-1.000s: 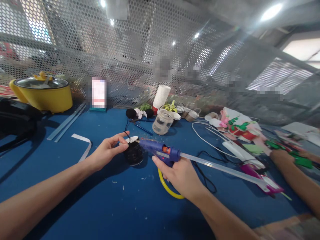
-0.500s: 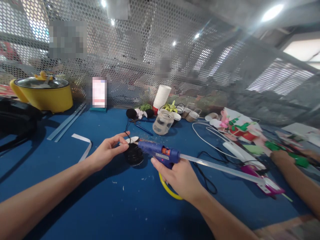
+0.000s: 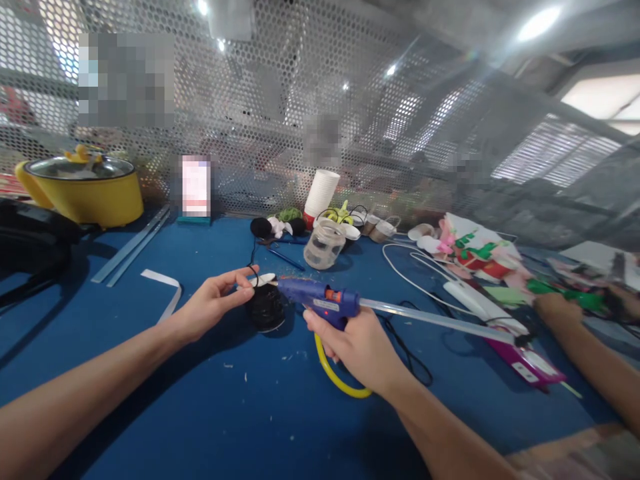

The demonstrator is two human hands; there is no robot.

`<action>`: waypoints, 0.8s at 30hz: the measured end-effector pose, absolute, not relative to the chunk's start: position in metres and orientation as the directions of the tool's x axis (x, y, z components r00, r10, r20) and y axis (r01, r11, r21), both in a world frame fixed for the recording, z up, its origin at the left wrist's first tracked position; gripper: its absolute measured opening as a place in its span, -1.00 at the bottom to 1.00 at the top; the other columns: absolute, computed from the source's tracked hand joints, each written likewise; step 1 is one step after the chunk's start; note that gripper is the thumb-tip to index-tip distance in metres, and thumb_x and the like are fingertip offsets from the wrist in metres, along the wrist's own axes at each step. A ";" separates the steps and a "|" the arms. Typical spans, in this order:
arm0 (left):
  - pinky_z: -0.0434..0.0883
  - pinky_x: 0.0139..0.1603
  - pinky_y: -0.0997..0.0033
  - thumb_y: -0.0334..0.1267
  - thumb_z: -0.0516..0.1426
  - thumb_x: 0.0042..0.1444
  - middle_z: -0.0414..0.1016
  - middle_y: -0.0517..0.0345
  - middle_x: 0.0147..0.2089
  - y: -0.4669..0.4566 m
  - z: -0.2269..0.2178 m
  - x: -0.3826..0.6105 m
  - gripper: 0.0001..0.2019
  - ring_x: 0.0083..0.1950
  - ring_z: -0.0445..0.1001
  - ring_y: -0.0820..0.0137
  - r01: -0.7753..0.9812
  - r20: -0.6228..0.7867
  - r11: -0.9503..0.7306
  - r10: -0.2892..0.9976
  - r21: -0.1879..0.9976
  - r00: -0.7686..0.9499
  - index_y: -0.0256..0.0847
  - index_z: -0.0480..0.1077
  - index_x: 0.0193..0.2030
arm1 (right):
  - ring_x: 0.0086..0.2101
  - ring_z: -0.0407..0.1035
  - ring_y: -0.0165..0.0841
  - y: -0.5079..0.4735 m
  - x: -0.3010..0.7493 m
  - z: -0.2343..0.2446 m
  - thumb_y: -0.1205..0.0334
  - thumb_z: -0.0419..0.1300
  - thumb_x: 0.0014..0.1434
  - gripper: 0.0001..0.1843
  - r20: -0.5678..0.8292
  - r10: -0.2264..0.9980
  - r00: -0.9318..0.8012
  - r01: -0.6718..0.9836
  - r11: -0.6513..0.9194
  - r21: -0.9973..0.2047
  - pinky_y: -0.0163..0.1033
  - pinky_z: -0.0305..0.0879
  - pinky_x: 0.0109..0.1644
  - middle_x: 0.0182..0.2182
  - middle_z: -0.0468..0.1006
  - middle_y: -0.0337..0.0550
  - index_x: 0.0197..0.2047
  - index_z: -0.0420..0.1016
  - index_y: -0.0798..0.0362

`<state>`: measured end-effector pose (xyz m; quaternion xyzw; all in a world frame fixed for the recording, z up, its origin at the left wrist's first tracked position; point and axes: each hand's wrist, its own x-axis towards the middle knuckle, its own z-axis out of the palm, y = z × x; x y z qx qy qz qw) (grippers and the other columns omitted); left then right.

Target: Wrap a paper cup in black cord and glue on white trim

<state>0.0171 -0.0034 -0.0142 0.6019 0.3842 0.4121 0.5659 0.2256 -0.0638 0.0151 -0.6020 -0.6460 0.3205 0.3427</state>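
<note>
My left hand (image 3: 215, 305) pinches a small white oval piece (image 3: 265, 279) held over a black fuzzy pompom (image 3: 266, 308) that rests on the blue table (image 3: 210, 400). My right hand (image 3: 357, 348) grips a blue hot glue gun (image 3: 320, 300), its nozzle pointing left at the white piece. A long clear glue stick (image 3: 435, 318) sticks out of the gun's back toward the right. A yellow ring (image 3: 335, 377) lies under my right hand.
A clear jar (image 3: 325, 244), a stack of white cups (image 3: 322, 192), pompoms and craft scraps sit at the back. A yellow pot (image 3: 83, 188) stands far left. Another person's forearm (image 3: 590, 360) works at the right near green and pink pieces. Perforated metal screen behind.
The glue stick's far end has lifted slightly, and the other person's hand at the right has moved farther right. My hands stay almost still.
</note>
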 end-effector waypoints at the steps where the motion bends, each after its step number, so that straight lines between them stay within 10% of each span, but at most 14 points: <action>1: -0.07 0.23 0.10 -0.11 0.19 -0.08 0.22 -0.08 0.21 -0.003 -0.014 0.017 -0.76 0.27 0.07 0.15 -0.007 0.053 -0.055 0.929 0.998 0.365 -0.22 0.29 -0.51 | -0.75 0.18 -0.46 -0.062 0.226 0.016 0.01 0.09 -0.01 -0.71 0.056 0.998 -0.035 0.545 0.066 -0.836 -0.34 0.21 -0.64 -0.81 0.22 -0.35 -0.55 0.30 0.06; 24: -0.09 0.24 0.07 -0.12 0.17 -0.05 0.31 -0.05 0.15 0.000 -0.014 0.013 -0.80 0.31 -0.03 0.18 0.013 0.061 -0.071 0.927 0.997 0.371 -0.19 0.32 -0.50 | -0.77 0.15 -0.51 -0.057 0.227 0.014 0.04 0.10 0.01 -0.71 0.050 0.998 -0.044 0.479 0.065 -0.875 -0.38 0.18 -0.64 -0.82 0.20 -0.38 -0.55 0.30 0.09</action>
